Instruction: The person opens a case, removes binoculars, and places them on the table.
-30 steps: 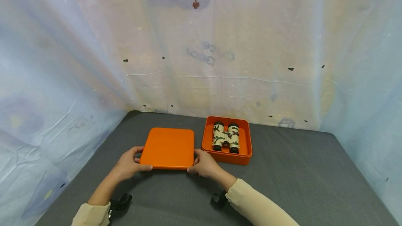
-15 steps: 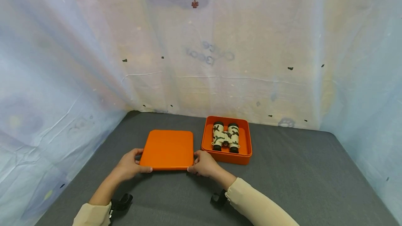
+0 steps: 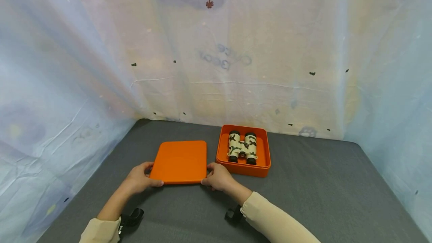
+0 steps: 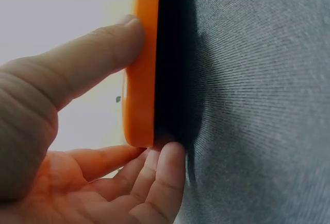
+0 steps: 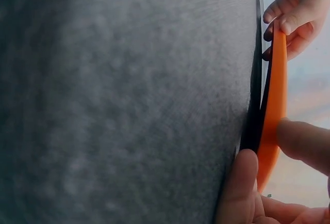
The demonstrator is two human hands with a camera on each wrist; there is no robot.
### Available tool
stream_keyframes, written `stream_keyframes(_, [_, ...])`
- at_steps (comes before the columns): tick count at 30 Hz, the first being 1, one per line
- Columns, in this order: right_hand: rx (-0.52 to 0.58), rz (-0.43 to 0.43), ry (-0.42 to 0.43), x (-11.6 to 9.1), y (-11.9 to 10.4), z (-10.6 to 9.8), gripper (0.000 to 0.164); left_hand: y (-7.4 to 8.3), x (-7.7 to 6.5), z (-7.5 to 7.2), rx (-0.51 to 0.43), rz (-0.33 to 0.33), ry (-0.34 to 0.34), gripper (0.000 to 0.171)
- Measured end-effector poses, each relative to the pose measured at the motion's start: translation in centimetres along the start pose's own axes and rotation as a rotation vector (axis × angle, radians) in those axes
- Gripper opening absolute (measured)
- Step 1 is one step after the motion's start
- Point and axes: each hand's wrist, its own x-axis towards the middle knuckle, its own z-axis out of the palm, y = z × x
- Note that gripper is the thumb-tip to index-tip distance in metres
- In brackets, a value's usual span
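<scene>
Both hands hold an orange square lid (image 3: 179,162) by its near corners, smooth top facing up. My left hand (image 3: 139,178) grips the left corner, thumb on the front edge; in the left wrist view the thumb presses the orange rim (image 4: 140,87) and the other fingers (image 4: 167,175) curl at the side and underside. At the right corner my right hand (image 3: 218,177) pinches the rim between thumb (image 5: 304,141) and fingers. A dark shadowed gap shows between lid and grey cloth in both wrist views.
Right of the lid stands an orange open box (image 3: 243,169) holding camouflage-patterned binoculars (image 3: 234,146) with black ends. A grey cloth-covered table (image 3: 314,183) extends to the right. Pale patterned curtains (image 3: 270,40) hang behind it and at both sides.
The lid has come down slightly and nearer to me, held in both hands throughout. The box and binoculars have stayed where they were.
</scene>
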Motion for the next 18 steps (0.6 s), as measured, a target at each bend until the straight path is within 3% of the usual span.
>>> stream_keyframes(18, [-0.032, -0.005, 0.033, 0.31, 0.34, 0.26, 0.051, -0.03, 0.35, 0.29, 0.022, -0.03, 0.016, 0.096])
